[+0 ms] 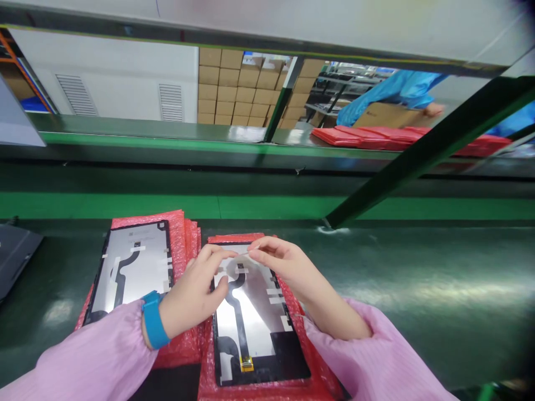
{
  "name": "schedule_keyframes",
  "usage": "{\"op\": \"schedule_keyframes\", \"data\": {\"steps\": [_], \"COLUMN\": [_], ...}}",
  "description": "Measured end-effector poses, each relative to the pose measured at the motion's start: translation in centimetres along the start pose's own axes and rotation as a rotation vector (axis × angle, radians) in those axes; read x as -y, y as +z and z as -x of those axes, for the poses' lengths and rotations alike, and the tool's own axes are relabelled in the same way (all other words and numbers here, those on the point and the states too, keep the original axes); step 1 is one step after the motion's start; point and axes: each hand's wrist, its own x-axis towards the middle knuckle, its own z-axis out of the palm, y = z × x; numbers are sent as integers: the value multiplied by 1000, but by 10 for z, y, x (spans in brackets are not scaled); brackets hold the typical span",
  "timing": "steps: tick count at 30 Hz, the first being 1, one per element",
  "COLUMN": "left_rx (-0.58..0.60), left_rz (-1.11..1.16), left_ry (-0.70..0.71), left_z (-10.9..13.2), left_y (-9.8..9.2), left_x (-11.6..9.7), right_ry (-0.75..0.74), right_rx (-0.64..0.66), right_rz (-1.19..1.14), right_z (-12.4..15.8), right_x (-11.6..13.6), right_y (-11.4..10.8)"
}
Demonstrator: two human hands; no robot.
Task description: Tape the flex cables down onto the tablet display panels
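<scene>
In front of me lies a tablet screen panel point(261, 317), its silvery back facing up, with a dark flex cable and several pale tape strips on it. Over its top end, my right hand point(280, 256) pinches a small whitish strip of tape point(244, 254) between thumb and finger. The index finger of my left hand point(204, 289) reaches to the strip's other end; whether it touches is hard to tell. That hand's thumb is held apart over the panel. A second screen panel point(144, 262) lies to the left, partly behind my left sleeve.
Red bubble-wrap bags point(178, 239) are stacked under both panels on the green bench point(401, 267). A dark device point(16, 256) sits at the far left. A slanted green post point(418, 159) rises at right. Beyond the ledge are more red bags point(368, 138), cartons point(234, 86) and a blue-sleeved person point(388, 94).
</scene>
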Motion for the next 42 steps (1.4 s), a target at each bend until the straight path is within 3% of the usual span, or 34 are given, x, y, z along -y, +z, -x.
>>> {"op": "schedule_keyframes", "data": {"steps": [2, 4, 10, 14, 22, 31, 38, 42], "left_rx": [17, 15, 54, 72, 168, 241, 269, 263], "left_rz": [165, 154, -330, -499, -681, -742, -712, -609], "left_ry": [-70, -120, -30, 29, 88, 103, 92, 75], "left_z": [3, 8, 30, 40, 47, 48, 50, 49], "left_y": [-1, -2, -7, -4, 12, 18, 23, 16], "left_x": [4, 8, 11, 7, -1, 6, 9, 9], "right_ry": [-79, -144, 149, 146, 70, 90, 22, -19], "right_rx": [-42, -69, 328, 376, 421, 344, 149, -73], "right_rz": [31, 80, 206, 323, 549, 704, 726, 828], "right_z": [0, 0, 7, 13, 6, 8, -11, -28], "right_x": [2, 2, -26, -38, -33, -27, -41, -36], "right_y": [-4, -6, 8, 19, 24, 33, 37, 30]}}
